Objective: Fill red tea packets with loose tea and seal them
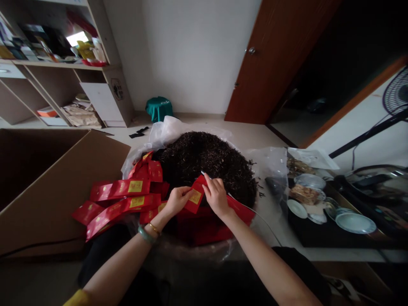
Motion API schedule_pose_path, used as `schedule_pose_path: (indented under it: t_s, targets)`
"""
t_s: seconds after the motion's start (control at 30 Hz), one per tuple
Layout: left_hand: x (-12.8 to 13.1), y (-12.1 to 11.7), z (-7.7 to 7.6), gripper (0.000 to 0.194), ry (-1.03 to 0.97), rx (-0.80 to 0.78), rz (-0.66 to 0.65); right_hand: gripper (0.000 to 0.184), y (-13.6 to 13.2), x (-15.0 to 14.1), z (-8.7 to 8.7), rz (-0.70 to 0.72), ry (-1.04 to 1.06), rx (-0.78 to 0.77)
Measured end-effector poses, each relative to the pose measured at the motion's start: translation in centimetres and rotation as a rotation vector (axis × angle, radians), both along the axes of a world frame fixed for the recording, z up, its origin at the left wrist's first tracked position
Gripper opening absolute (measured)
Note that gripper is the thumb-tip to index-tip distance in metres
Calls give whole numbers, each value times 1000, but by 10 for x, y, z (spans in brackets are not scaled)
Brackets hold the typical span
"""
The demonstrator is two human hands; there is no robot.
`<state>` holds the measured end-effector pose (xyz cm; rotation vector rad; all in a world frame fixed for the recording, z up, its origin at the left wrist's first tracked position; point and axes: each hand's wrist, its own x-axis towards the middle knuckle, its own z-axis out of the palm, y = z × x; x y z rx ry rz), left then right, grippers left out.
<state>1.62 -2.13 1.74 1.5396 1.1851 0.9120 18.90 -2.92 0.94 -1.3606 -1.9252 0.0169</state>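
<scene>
A red packet (pixel 195 196) with a yellow label is held tilted at the near side of a mound of dark leaves (pixel 204 157), and handling it with both hands looks like the step in hand. To do this well, I would keep the packet lightly taut between the two grips, thumbs pressing evenly so the wrapper does not crease, and keep its edges clear of the loose leaves. The left hand (pixel 177 199) pinches the packet's left side, thumb on the face beside the label; the right hand (pixel 217 195) grips its far right edge between thumb and curled fingers, so the packet spans the gap and touches both. A pale tip shows by the right index finger; whether it is a nail or a tool I cannot tell. Around the mound spreads a clear plastic bag (pixel 172 129). More packets (pixel 123 195) lie heaped to the left, some overlapping, and red wrappers (pixel 204 231) lie nearer, under the wrists. A thin white cord (pixel 264 222) runs from beside the right hand towards the near right. Farther left stands a cardboard box (pixel 86 170); on the right, a dark worktop (pixel 314 238) carries dishes (pixel 355 223) and a clear tub (pixel 304 193).
</scene>
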Motion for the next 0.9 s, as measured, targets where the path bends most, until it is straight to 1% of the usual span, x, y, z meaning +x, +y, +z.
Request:
schedule_pose_path:
  t_s: [0.1, 0.13, 0.17, 0.27, 0.33, 0.43, 0.5, 0.57, 0.63, 0.7, 0.83, 0.9]
  targets:
    - [-1, 1, 0, 34, 49, 33, 12, 22, 2, 1, -1, -41, 90, 38]
    - [-2, 1, 0, 34, 78, 57, 23, 15, 2, 1, -1, -60, 107, 33]
    - [-2, 1, 0, 33, 112, 92, 33, 13, 3, 2, 0, -73, 113, 19]
    - [-4, 2, -4, 28, 213, 211, 44, 27, 5, 4, 4, -55, 86, -31]
    - [-4, 3, -6, 27, 246, 243, 31, 30, 5, 5, 8, 2, 66, -18]
    - [-5, 7, -6, 32, 186, 213, 50, 26, 2, 6, 16, 76, 85, 34]
    - [-7, 10, -5, 39, 82, 151, 71, 20, 1, 6, 19, 109, 119, 47]
    - [-9, 12, -3, 44, 15, 75, 56, 16, 0, 6, 20, 155, 132, 39]
    - [-10, 13, 0, 45, 15, 24, 22, 15, -1, 5, 21, 210, 110, 21]
    - [-9, 11, 3, 45, 23, 13, -4, 17, -2, 4, 22, 249, 58, -7]
    - [-8, 7, 6, 51, -26, -27, -2, 17, -5, 2, 24, 254, -38, -77]
    - [-9, 8, 7, 49, -39, -42, -6, 17, -6, 1, 23, 251, -48, -97]
